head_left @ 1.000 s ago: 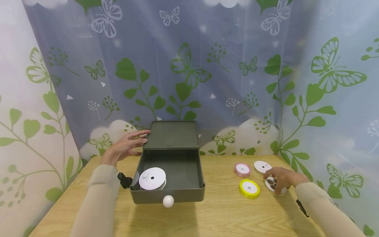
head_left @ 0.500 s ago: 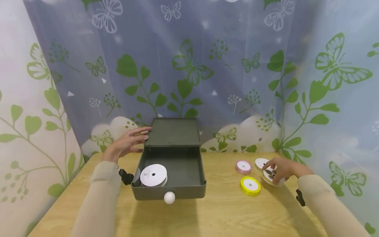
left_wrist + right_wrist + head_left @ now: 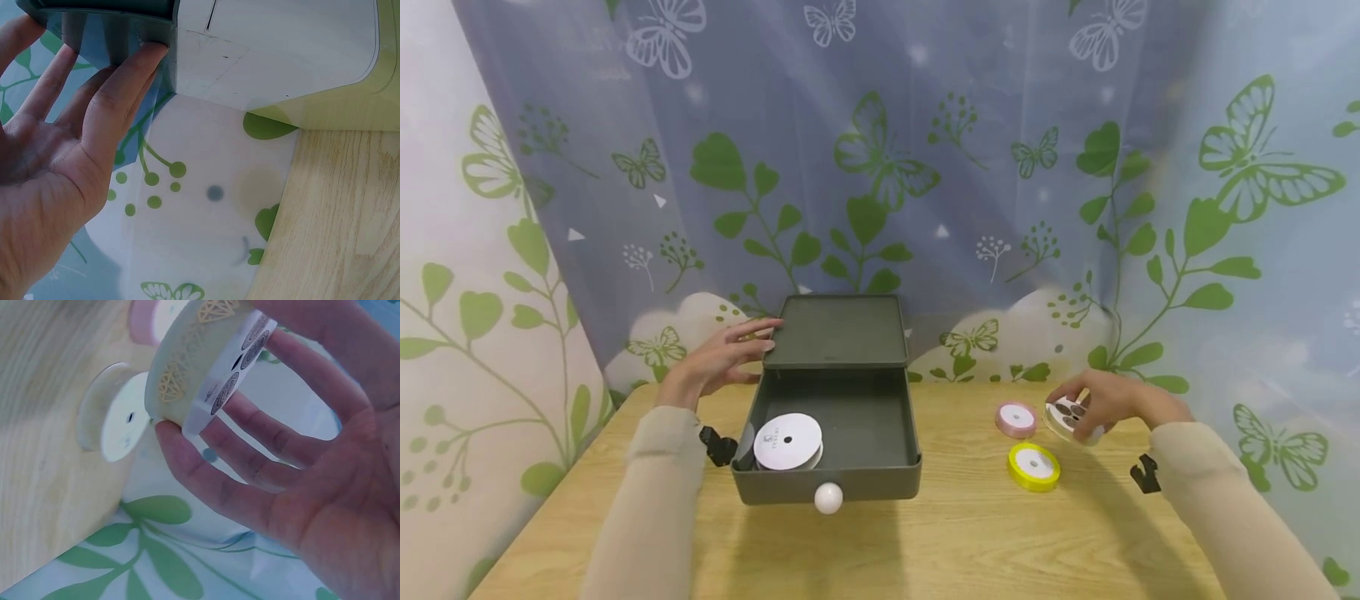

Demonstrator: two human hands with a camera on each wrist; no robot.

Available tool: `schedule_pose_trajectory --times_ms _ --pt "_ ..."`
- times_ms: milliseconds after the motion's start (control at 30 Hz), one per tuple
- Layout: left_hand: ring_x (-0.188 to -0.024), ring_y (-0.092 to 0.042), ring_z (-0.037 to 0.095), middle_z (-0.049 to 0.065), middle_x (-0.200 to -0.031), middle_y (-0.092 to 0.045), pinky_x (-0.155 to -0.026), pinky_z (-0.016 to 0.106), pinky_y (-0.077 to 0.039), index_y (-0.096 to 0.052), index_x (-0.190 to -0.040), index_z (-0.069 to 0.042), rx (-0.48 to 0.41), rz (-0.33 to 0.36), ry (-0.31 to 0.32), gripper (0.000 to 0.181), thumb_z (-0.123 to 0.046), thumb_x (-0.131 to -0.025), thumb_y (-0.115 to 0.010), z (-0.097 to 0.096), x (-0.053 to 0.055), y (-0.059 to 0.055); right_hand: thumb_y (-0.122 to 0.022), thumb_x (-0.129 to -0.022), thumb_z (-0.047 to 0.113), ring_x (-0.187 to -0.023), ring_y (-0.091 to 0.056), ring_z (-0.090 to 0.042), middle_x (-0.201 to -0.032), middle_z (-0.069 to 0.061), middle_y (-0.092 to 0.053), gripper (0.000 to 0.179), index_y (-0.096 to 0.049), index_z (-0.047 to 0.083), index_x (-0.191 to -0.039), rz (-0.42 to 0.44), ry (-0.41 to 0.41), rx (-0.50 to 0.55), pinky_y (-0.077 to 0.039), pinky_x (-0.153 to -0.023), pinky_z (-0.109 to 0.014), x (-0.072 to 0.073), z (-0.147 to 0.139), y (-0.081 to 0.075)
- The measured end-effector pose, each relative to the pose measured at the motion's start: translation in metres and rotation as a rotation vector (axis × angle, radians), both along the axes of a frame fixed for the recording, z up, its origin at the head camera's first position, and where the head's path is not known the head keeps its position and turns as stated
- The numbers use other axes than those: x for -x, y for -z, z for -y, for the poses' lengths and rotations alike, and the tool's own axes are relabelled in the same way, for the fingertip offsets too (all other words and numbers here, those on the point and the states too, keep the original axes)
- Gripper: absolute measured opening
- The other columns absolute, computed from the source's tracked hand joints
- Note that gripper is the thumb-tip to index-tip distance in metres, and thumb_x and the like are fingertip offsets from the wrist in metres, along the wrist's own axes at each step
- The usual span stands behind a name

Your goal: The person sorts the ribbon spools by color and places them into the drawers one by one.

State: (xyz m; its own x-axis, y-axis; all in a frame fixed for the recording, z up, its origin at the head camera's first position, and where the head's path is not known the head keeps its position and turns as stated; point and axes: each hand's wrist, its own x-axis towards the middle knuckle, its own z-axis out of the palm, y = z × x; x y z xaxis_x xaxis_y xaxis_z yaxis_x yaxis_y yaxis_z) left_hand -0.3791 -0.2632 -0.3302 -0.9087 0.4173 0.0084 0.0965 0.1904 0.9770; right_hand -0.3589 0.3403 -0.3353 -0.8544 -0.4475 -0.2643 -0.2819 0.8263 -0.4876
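My right hand (image 3: 1112, 398) grips a ribbon spool (image 3: 1063, 419) with dark circles on its white face. In the right wrist view, gold geometric figures show on the pale ribbon (image 3: 187, 362), and the spool is off the table, tilted. Fingertips of my left hand (image 3: 718, 360) touch the left side of a dark grey box (image 3: 842, 332), fingers extended. The box's drawer (image 3: 865, 486), with a white knob (image 3: 828, 498), is pulled out. Inside its front left lies a white-faced spool (image 3: 787, 442). The left wrist view shows my left fingers (image 3: 125, 94) against the box edge.
A pink ribbon spool (image 3: 1016, 419) and a yellow one (image 3: 1033, 467) lie on the wooden table (image 3: 955, 542), left of my right hand. Another white spool (image 3: 122, 419) stays on the table below the held one. A patterned curtain (image 3: 970, 167) stands behind.
My right hand has lifted the circle-marked spool off the table and moved it slightly left and away from me, over the white spool. My left hand stays at the box.
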Motion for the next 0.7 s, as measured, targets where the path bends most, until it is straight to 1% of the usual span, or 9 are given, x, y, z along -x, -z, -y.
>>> schedule_pose_trajectory --times_ms 133,233,367,467,500,600,633,667,700 --pt "-0.159 -0.008 0.047 0.016 -0.175 -0.004 -0.095 0.035 -0.053 -0.027 -0.164 -0.014 -0.001 -0.006 0.008 0.064 -0.024 -0.108 -0.055 0.0 0.0 0.0 -0.087 -0.077 0.01 -0.108 -0.064 -0.031 -0.127 -0.022 -0.062 0.066 -0.065 0.007 -0.139 0.004 -0.02 0.0 -0.06 -0.07 -0.037 0.0 0.01 -0.009" --pt "-0.159 -0.009 0.046 0.015 -0.175 -0.006 -0.093 0.034 -0.053 -0.028 -0.164 -0.014 0.001 -0.009 0.002 0.063 -0.024 -0.108 -0.054 0.0 0.0 0.0 -0.087 -0.076 0.01 -0.11 -0.065 -0.033 -0.129 -0.022 -0.064 0.065 -0.066 0.008 -0.138 -0.009 -0.034 0.006 -0.061 -0.071 -0.037 0.0 0.017 -0.014" --pt "-0.159 -0.011 0.044 0.013 -0.175 -0.008 -0.093 0.035 -0.053 -0.029 -0.164 -0.014 0.001 -0.002 -0.013 0.062 -0.024 -0.108 -0.055 0.0 0.001 0.0 -0.086 -0.075 0.007 -0.102 -0.066 -0.027 -0.127 -0.019 -0.067 0.064 -0.068 0.009 -0.137 -0.01 -0.05 0.025 -0.06 -0.07 -0.036 -0.003 0.029 -0.023" --pt "-0.159 -0.011 0.044 0.014 -0.175 -0.008 -0.095 0.037 -0.052 -0.029 -0.164 -0.014 -0.002 0.005 -0.016 0.062 -0.023 -0.108 -0.055 -0.001 0.001 0.001 -0.084 -0.074 0.006 -0.1 -0.067 -0.025 -0.13 -0.019 -0.067 0.064 -0.069 0.011 -0.136 -0.01 -0.063 0.022 -0.06 -0.068 -0.035 -0.006 0.037 -0.029" --pt "-0.159 -0.012 0.044 0.014 -0.175 -0.009 -0.096 0.038 -0.052 -0.029 -0.164 -0.014 -0.004 0.008 -0.019 0.062 -0.023 -0.108 -0.055 -0.001 0.001 0.001 -0.084 -0.074 0.006 -0.102 -0.068 -0.027 -0.133 -0.02 -0.066 0.065 -0.069 0.012 -0.136 -0.014 -0.069 0.015 -0.06 -0.069 -0.034 -0.007 0.04 -0.031" --pt "-0.159 -0.012 0.044 0.014 -0.175 -0.008 -0.098 0.041 -0.051 -0.029 -0.164 -0.014 -0.006 0.009 -0.015 0.063 -0.024 -0.108 -0.056 -0.002 0.001 0.001 -0.085 -0.073 0.006 -0.113 -0.067 -0.035 -0.143 -0.023 -0.06 0.065 -0.069 0.014 -0.136 -0.037 -0.09 -0.008 -0.061 -0.071 -0.033 -0.009 0.047 -0.036" --pt "-0.159 -0.012 0.044 0.015 -0.175 -0.008 -0.098 0.041 -0.05 -0.028 -0.164 -0.014 -0.005 0.007 -0.011 0.064 -0.024 -0.108 -0.056 -0.002 0.001 0.001 -0.085 -0.073 0.006 -0.115 -0.066 -0.039 -0.144 -0.024 -0.059 0.065 -0.069 0.014 -0.136 -0.047 -0.1 -0.014 -0.061 -0.072 -0.032 -0.009 0.049 -0.038" --pt "-0.159 -0.012 0.044 0.015 -0.175 -0.007 -0.099 0.041 -0.05 -0.028 -0.164 -0.014 -0.006 0.007 -0.011 0.064 -0.024 -0.108 -0.056 -0.002 0.001 0.001 -0.085 -0.073 0.005 -0.113 -0.066 -0.039 -0.141 -0.025 -0.06 0.065 -0.07 0.015 -0.135 -0.048 -0.102 -0.018 -0.061 -0.072 -0.032 -0.009 0.051 -0.04" --pt "-0.159 -0.012 0.043 0.014 -0.175 -0.008 -0.099 0.041 -0.05 -0.028 -0.164 -0.014 -0.006 0.009 -0.014 0.064 -0.024 -0.108 -0.056 -0.002 0.001 0.001 -0.085 -0.073 0.005 -0.108 -0.067 -0.038 -0.135 -0.025 -0.063 0.065 -0.07 0.015 -0.135 -0.048 -0.105 -0.021 -0.061 -0.071 -0.032 -0.01 0.054 -0.042"
